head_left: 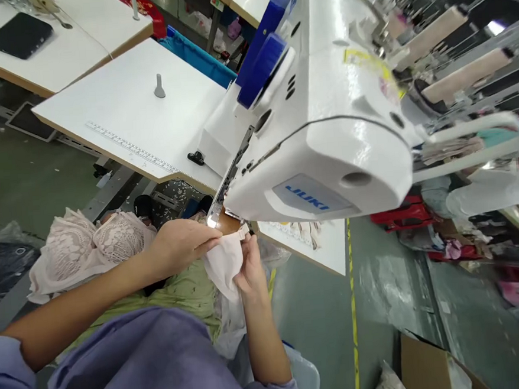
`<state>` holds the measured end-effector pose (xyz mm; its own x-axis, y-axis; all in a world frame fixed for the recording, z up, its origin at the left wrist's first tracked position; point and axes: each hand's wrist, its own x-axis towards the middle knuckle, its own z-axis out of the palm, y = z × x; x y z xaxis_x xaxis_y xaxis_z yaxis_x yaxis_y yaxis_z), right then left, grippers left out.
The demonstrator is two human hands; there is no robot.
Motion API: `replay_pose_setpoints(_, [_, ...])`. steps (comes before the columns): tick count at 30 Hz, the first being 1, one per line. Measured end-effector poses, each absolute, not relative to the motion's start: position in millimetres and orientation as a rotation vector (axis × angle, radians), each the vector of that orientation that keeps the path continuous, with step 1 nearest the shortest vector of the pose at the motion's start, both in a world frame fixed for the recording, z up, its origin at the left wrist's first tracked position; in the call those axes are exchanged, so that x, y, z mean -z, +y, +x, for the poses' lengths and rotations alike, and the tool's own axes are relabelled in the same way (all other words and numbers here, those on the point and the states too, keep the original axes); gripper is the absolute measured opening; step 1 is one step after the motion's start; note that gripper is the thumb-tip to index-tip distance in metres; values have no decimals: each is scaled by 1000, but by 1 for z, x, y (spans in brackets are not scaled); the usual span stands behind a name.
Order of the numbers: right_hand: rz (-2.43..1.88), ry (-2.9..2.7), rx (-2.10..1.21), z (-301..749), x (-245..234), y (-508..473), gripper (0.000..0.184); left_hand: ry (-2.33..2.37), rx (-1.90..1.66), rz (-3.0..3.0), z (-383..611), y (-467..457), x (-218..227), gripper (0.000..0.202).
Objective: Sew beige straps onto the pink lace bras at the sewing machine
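A white JUKI sewing machine [321, 131] fills the middle of the head view, on a white table [138, 114]. Under its head, at the table's near edge, I hold a small pale pink fabric piece [224, 262]. My left hand [180, 244] lies over the piece from the left, its fingers curled and pressing the fabric toward the needle area. My right hand [251, 269] comes up from below and pinches the piece's right edge, fingers closed on it. The needle itself is hidden behind the machine head.
A pile of pink lace bra cups [85, 245] rests at my left beside green cloth [181, 292]. A grey thread post [159, 86] and a printed ruler [132, 147] are on the table. Another person in white [486, 193] sits at far right. A cardboard box [431, 366] is on the floor.
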<state>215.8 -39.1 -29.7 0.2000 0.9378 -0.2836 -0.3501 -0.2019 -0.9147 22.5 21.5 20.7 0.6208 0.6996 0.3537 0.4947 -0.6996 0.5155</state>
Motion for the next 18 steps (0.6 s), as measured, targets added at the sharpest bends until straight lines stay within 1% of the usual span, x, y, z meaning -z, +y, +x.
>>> replay_pose_setpoints(3, [-1103, -431, -1378, 210, 31, -65, 31, 771, -762, 2599, 8, 15, -19, 29])
replay_pose_setpoints(5, [-1124, -515, -1275, 208, 33, -82, 22, 749, -687, 2597, 2, 7, -17, 26])
replay_pose_setpoints(6, [-1164, -629, -1180, 206, 33, -91, 15, 751, -631, 2579, 2, 1, -15, 30])
replay_pose_setpoints(7, [-1208, -780, -1059, 205, 34, -99, 8, 749, -578, 2563, 3, -4, -13, 42])
replay_pose_setpoints(8, [-1237, -952, -927, 203, 34, -107, 7, 739, -538, 2557, 6, -10, -10, 54])
replay_pose_setpoints(9, [-1238, -1126, -802, 202, 34, -115, 14, 711, -506, 2565, 9, -15, -6, 57])
replay_pose_setpoints(10, [-1219, -1286, -698, 201, 34, -122, 22, 673, -485, 2584, 13, -19, -1, 49])
replay_pose_setpoints(11, [-1184, -1421, -610, 200, 34, -128, 29, 644, -468, 2608, 16, -22, 3, 35])
replay_pose_setpoints(12, [-1145, -1531, -539, 200, 34, -132, 36, 636, -450, 2631, 18, -24, 6, 25])
replay_pose_setpoints(13, [-1114, -1618, -484, 200, 33, -136, 41, 646, -434, 2652, 20, -24, 8, 26])
replay_pose_setpoints(15, [-1082, -1730, -416, 200, 32, -138, 46, 685, -440, 2692, 19, -23, 8, 35])
replay_pose_setpoints(18, [-1064, -1785, -386, 198, 27, -138, 45, 711, -522, 2735, 15, -20, 1, 37])
